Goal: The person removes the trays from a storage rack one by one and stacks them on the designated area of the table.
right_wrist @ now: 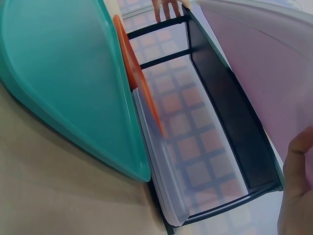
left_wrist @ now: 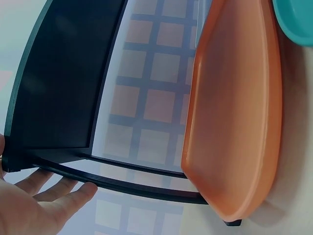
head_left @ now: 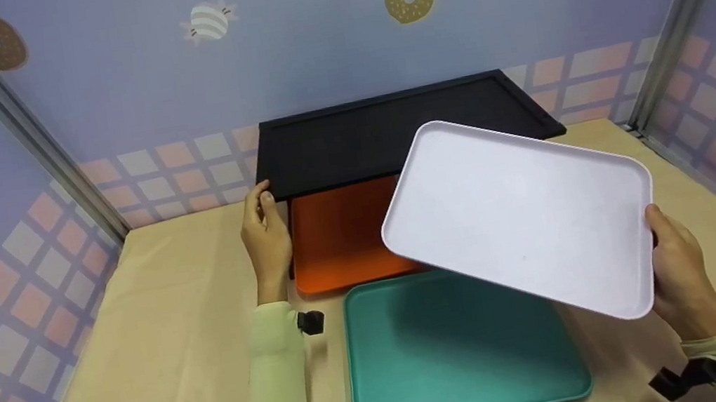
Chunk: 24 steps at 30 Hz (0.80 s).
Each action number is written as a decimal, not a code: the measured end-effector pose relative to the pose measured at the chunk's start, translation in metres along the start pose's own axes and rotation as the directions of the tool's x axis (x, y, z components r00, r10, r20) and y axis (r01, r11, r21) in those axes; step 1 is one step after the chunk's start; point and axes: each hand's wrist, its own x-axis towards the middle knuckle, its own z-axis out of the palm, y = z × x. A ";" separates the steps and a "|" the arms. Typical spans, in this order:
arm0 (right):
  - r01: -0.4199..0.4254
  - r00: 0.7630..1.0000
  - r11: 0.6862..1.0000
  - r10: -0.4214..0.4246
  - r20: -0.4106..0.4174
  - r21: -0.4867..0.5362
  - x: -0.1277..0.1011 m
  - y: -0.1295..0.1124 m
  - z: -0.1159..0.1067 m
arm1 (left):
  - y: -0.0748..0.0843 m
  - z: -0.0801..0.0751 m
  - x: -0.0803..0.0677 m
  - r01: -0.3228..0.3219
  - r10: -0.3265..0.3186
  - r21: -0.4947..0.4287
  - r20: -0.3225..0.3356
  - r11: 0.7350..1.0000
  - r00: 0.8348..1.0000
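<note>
My right hand (head_left: 684,269) grips the right edge of a white rectangular tray (head_left: 524,219), which is tilted above the table. My left hand (head_left: 266,239) holds the left front corner of a black two-tier rack (head_left: 350,149), its fingers along the side post in the left wrist view. On the rack's lower level sits an orange tray (head_left: 339,239), partly hidden by the raised white one. Beside it, in the right wrist view, lies a pale tray (right_wrist: 173,196). A teal tray (head_left: 469,376) lies flat on the table in front of the rack.
A beige cloth (head_left: 173,342) covers the table. Behind the rack stands a lilac wall (head_left: 319,36) with doughnut and candy pictures and a tile pattern. Side walls with metal corner posts (head_left: 28,130) enclose the table left and right.
</note>
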 end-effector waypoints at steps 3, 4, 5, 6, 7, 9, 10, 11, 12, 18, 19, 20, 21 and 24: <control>-0.009 1.000 1.000 0.009 -0.013 -0.018 0.000 0.000 0.000 | -0.001 0.000 0.000 -0.001 0.001 0.003 -0.002 1.000 1.000; -0.010 1.000 1.000 0.009 -0.013 -0.025 0.000 0.001 -0.001 | -0.001 -0.001 0.000 -0.002 0.002 0.002 -0.003 1.000 1.000; -0.010 1.000 1.000 0.010 -0.011 -0.028 0.000 0.001 -0.001 | -0.002 -0.001 0.000 -0.002 0.002 0.000 -0.003 1.000 1.000; -0.010 1.000 0.999 0.010 -0.011 -0.036 0.000 0.002 -0.001 | -0.002 -0.001 0.000 -0.004 0.004 -0.001 -0.004 1.000 1.000; -0.010 1.000 0.999 0.009 -0.008 -0.039 -0.001 0.002 -0.001 | -0.002 -0.001 0.000 -0.006 0.006 -0.002 -0.003 1.000 1.000; -0.018 1.000 0.999 0.017 -0.005 -0.052 -0.001 0.002 -0.001 | -0.002 -0.001 0.000 -0.008 0.008 -0.008 -0.002 1.000 1.000; -0.020 1.000 0.998 0.019 -0.004 -0.053 -0.001 0.003 -0.001 | -0.003 -0.001 0.000 -0.009 0.009 -0.010 -0.003 1.000 1.000; -0.021 1.000 0.998 0.021 0.002 -0.053 -0.001 0.003 0.000 | -0.003 -0.001 0.000 -0.008 0.008 -0.010 -0.003 1.000 1.000; -0.023 1.000 0.998 0.023 0.002 -0.062 -0.001 0.003 0.000 | -0.002 -0.001 0.000 -0.006 0.006 -0.009 -0.003 1.000 1.000; -0.007 1.000 0.998 0.009 0.027 -0.062 -0.004 0.005 0.001 | -0.001 0.000 -0.001 -0.001 0.001 -0.024 -0.003 1.000 1.000; -0.004 1.000 0.998 0.006 0.031 -0.059 -0.005 0.006 0.000 | -0.001 0.000 -0.001 -0.001 0.001 -0.031 -0.003 1.000 1.000; -0.001 0.999 0.998 0.003 0.034 -0.061 -0.005 0.006 0.000 | -0.001 0.000 0.000 -0.002 0.001 -0.035 -0.002 0.999 1.000; 0.001 0.999 0.998 0.001 0.036 -0.065 -0.005 0.006 0.001 | 0.000 0.000 0.000 -0.001 0.001 -0.039 -0.002 0.999 1.000; 0.005 0.999 0.997 -0.001 0.052 -0.079 -0.006 0.007 0.001 | 0.000 0.000 0.000 0.002 -0.002 -0.036 -0.002 0.999 1.000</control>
